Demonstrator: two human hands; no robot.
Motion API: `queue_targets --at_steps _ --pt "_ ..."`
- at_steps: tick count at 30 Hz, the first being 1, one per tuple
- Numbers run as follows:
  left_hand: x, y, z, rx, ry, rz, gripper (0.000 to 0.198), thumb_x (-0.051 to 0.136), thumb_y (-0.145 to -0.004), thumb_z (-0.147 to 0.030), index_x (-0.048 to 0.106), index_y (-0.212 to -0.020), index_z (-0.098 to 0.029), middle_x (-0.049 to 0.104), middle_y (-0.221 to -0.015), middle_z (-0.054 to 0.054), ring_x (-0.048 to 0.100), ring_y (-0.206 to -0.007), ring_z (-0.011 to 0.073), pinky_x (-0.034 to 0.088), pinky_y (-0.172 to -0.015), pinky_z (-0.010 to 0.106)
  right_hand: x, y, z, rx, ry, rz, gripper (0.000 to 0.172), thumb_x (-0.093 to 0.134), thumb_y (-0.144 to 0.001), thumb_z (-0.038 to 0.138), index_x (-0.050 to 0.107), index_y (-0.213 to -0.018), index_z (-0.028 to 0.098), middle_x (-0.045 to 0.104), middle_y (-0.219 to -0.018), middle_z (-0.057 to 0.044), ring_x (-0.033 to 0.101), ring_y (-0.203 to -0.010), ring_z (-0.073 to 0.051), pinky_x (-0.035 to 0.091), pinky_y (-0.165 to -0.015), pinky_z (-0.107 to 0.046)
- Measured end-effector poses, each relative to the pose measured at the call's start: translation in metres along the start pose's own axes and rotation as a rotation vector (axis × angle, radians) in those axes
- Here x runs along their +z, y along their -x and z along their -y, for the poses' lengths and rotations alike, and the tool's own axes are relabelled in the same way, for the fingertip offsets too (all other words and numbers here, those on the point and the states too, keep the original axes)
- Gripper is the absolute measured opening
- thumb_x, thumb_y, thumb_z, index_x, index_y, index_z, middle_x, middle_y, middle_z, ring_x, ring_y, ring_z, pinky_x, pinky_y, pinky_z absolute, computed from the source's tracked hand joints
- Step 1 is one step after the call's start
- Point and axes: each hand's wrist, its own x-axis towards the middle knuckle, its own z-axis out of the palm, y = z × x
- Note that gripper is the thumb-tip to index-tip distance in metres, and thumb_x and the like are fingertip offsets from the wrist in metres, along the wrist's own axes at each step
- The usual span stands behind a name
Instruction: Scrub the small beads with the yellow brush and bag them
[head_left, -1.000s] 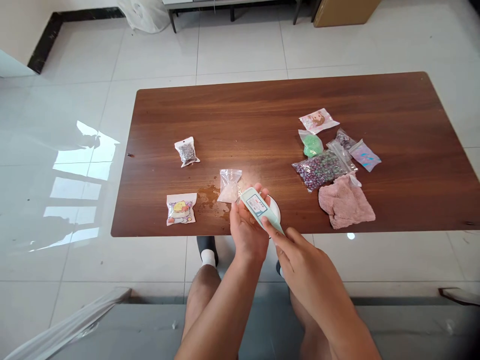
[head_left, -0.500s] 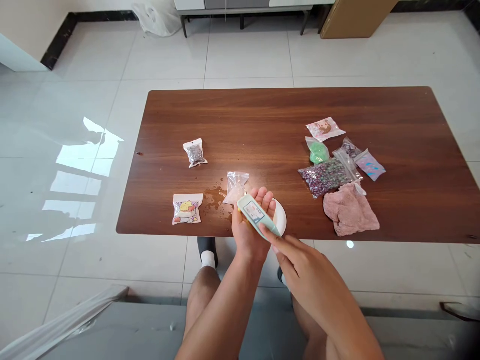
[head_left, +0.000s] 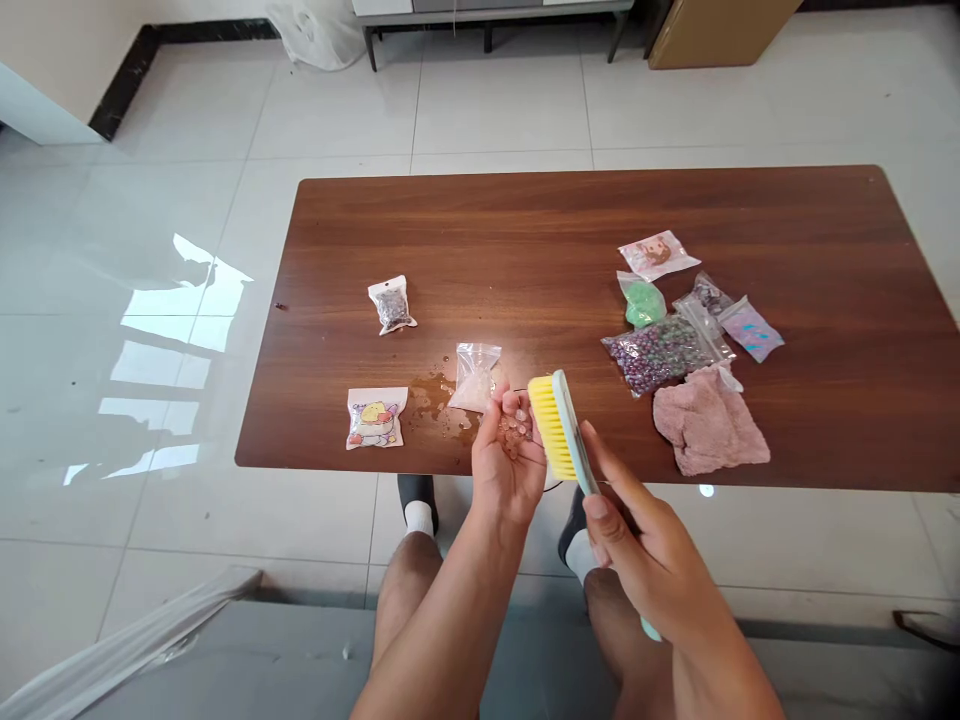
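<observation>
My left hand [head_left: 510, 470] is turned palm up and cupped near the table's front edge, with small clear pinkish beads [head_left: 514, 432] in the palm. My right hand [head_left: 637, 540] grips the handle of a pale blue-green brush [head_left: 559, 430]. Its yellow bristles face left, close beside the fingers of my left hand; whether they touch is hard to tell. Just beyond my left fingertips lies a clear zip bag [head_left: 475, 378] with pale contents. Wet spots [head_left: 433, 400] show on the wood to the left of that bag.
On the left of the brown table [head_left: 450, 240] lie a cartoon-printed packet [head_left: 376, 418] and a small packet of grey beads [head_left: 392, 304]. To the right are a bag of purple and green beads [head_left: 664, 350], a green bag [head_left: 643, 302], other packets and a pink cloth [head_left: 711, 420].
My right hand has drawn the brush right, off my left palm, and turned it so the yellow bristles show. Beads in the left palm are now visible. The white plate is now hidden.
</observation>
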Motion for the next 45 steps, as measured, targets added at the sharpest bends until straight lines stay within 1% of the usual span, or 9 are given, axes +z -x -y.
queue_targets --at_steps 5,10,17,21,23,28,32,35,45 --pt "-0.003 0.002 -0.001 0.021 -0.133 0.125 0.034 0.048 -0.093 -0.007 0.073 -0.114 -0.017 0.078 -0.11 0.006 0.074 -0.087 0.0101 0.058 -0.088 0.02 0.008 -0.006 -0.005 -0.235 0.179 -0.086 0.051 0.045 -0.109 0.034 0.041 -0.159 0.035 0.072 -0.078 0.003 0.065 -0.063 -0.011 0.055 -0.064 -0.022" --pt "-0.003 0.003 0.0 0.001 -0.153 0.136 0.036 0.048 -0.093 -0.015 0.074 -0.117 -0.015 0.076 -0.123 0.01 0.075 -0.102 0.0143 0.057 -0.094 0.023 0.009 -0.008 0.005 -0.231 0.451 -0.131 0.048 0.043 -0.108 0.031 0.046 -0.157 0.03 0.078 -0.122 -0.007 0.076 -0.083 -0.016 0.058 -0.069 -0.025" --pt "-0.003 0.005 0.001 0.028 -0.192 0.192 0.047 0.041 -0.102 -0.043 0.071 -0.123 -0.013 0.071 -0.135 0.015 0.067 -0.13 0.0269 0.055 -0.105 0.035 0.021 -0.004 0.016 -0.171 0.585 0.056 0.049 0.04 -0.108 0.029 0.045 -0.157 0.031 0.081 -0.083 0.001 0.069 -0.054 -0.014 0.048 -0.046 -0.022" --pt "-0.005 0.005 0.002 0.032 -0.208 0.217 0.055 0.034 -0.105 -0.052 0.072 -0.12 -0.015 0.072 -0.131 0.015 0.068 -0.127 0.0279 0.054 -0.106 0.037 0.025 -0.005 0.009 -0.247 0.773 -0.083 0.051 0.044 -0.106 0.025 0.048 -0.156 0.031 0.077 -0.073 0.002 0.066 -0.05 -0.016 0.043 -0.045 -0.025" --pt "-0.005 0.006 0.003 0.038 -0.218 0.242 0.056 0.033 -0.106 -0.052 0.072 -0.121 -0.015 0.073 -0.131 0.014 0.068 -0.127 0.0277 0.054 -0.107 0.038 0.024 -0.006 0.007 -0.244 0.829 -0.144 0.05 0.046 -0.105 0.025 0.05 -0.154 0.031 0.075 -0.071 0.002 0.065 -0.05 -0.017 0.041 -0.044 -0.025" --pt "-0.003 0.009 0.002 0.033 -0.226 0.176 0.057 0.032 -0.106 -0.052 0.073 -0.119 -0.014 0.073 -0.13 0.013 0.068 -0.126 0.0255 0.053 -0.109 0.036 0.019 -0.006 0.009 -0.222 0.74 0.013 0.053 0.047 -0.105 0.024 0.047 -0.156 0.036 0.072 -0.067 0.005 0.061 -0.048 -0.014 0.041 -0.045 -0.022" --pt "-0.002 0.012 0.0 0.013 -0.254 0.244 0.059 0.031 -0.106 -0.054 0.071 -0.123 -0.014 0.072 -0.132 0.015 0.066 -0.13 0.0274 0.051 -0.112 0.04 0.016 -0.007 0.011 -0.216 0.824 -0.092 0.051 0.048 -0.105 0.027 0.05 -0.155 0.033 0.073 -0.07 0.002 0.061 -0.049 -0.015 0.043 -0.047 -0.023" --pt "-0.002 0.013 -0.002 0.009 -0.236 0.219 0.058 0.032 -0.106 -0.053 0.071 -0.122 -0.014 0.071 -0.134 0.015 0.066 -0.13 0.0265 0.051 -0.111 0.037 0.016 -0.007 0.012 -0.209 0.768 0.005 0.053 0.048 -0.105 0.026 0.046 -0.157 0.036 0.071 -0.067 0.004 0.06 -0.049 -0.014 0.043 -0.047 -0.021" --pt "0.002 0.015 -0.004 -0.041 -0.209 0.246 0.045 0.041 -0.104 -0.045 0.073 -0.114 -0.015 0.075 -0.106 0.011 0.073 -0.096 0.0211 0.058 -0.098 0.036 0.021 -0.007 0.012 -0.24 0.683 -0.076 0.047 0.043 -0.107 0.031 0.053 -0.153 0.03 0.078 -0.078 0.0 0.06 -0.049 -0.013 0.046 -0.047 -0.022"
